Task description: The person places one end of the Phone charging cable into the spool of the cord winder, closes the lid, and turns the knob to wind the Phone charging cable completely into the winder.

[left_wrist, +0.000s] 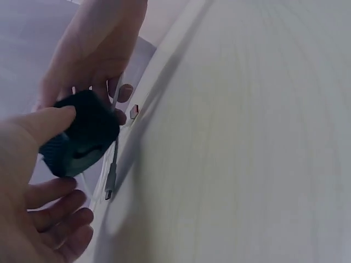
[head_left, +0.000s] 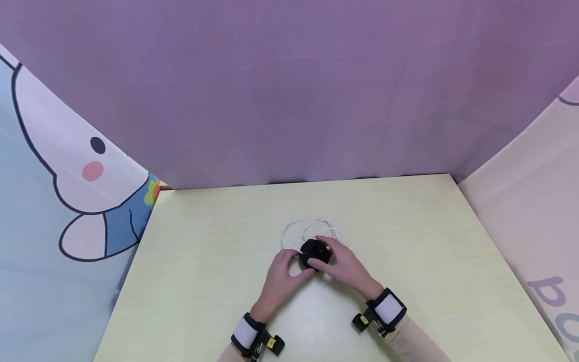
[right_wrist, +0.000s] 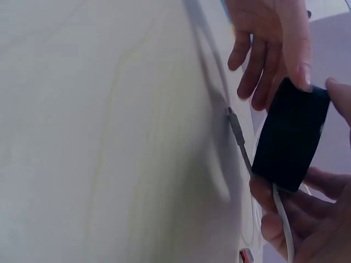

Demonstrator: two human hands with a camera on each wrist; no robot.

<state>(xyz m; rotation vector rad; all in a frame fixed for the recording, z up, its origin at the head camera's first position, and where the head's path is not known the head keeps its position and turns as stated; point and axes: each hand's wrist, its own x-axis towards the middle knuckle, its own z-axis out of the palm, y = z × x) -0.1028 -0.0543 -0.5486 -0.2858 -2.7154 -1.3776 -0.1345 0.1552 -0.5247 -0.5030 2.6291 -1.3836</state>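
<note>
Between both hands is a small black block (head_left: 312, 250) with bevelled corners; its exact kind does not show. My left hand (head_left: 281, 282) pinches its left side with thumb and fingertips. From the other side, my right hand (head_left: 346, 265) grips it, thumb across the near face. A thin white cable (head_left: 307, 220) loops behind the block. In the right wrist view, part of the white cable (right_wrist: 283, 219) runs beside the block across the right fingers. One slim metal-tipped plug (left_wrist: 111, 183) hangs near the tabletop, apart from the hands.
A second cable end with a red-orange tip (left_wrist: 135, 111) lies by the tabletop. The pale wooden table (head_left: 217, 231) reaches back to a purple cloth wall (head_left: 289, 100). Printed cloth panels stand at left (head_left: 50, 291) and right (head_left: 520, 201).
</note>
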